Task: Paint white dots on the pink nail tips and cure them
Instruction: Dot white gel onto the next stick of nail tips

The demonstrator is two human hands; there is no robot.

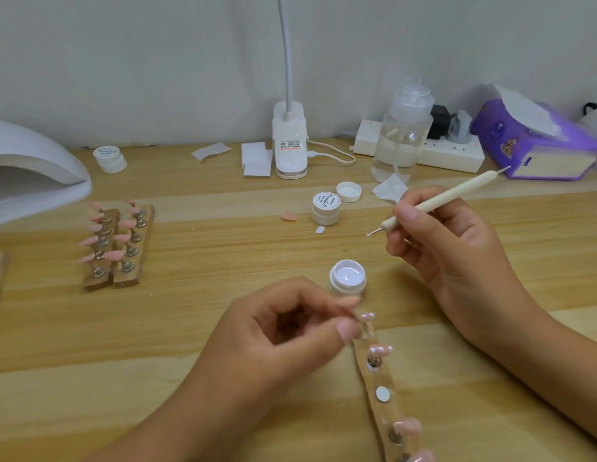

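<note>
Head view. The right hand [450, 248] gripped a dotting tool [437, 200] like a pen. The tool's lower end carried a small white blob and hung clear of the surface [223, 255], above and to the right of the open jar [348, 278] of white gel. Judgement: tool loaded and held aloft so the blob would not smear before the next dot.

The left hand [290, 328] had its fingers curled. Thumb and forefinger pinched the top nail tip [367, 316] by its base, probably to steady or angle it for dotting. That tip already showed white dots. It sat at the far end of a wooden strip [365, 356] that ran toward the bottom edge just beside the left hand. The next nail tip [380, 349] down the strip was also dotted. Below it lay a bare round disc [383, 394], then a plain pink one [409, 426].

Well apart at the left stood two other strips [118, 245] of pink tips, near the curing lamp [33, 175]. No tip lay under it.

Uncertain:
- The left fingertips were blurred, so the exact contact was unclear.
- The strip's near end and last tip were cut off by the frame.
- The lamp was cropped at the left, so its interior was not visible.
- The dot count per tip was unreadable.
</note>
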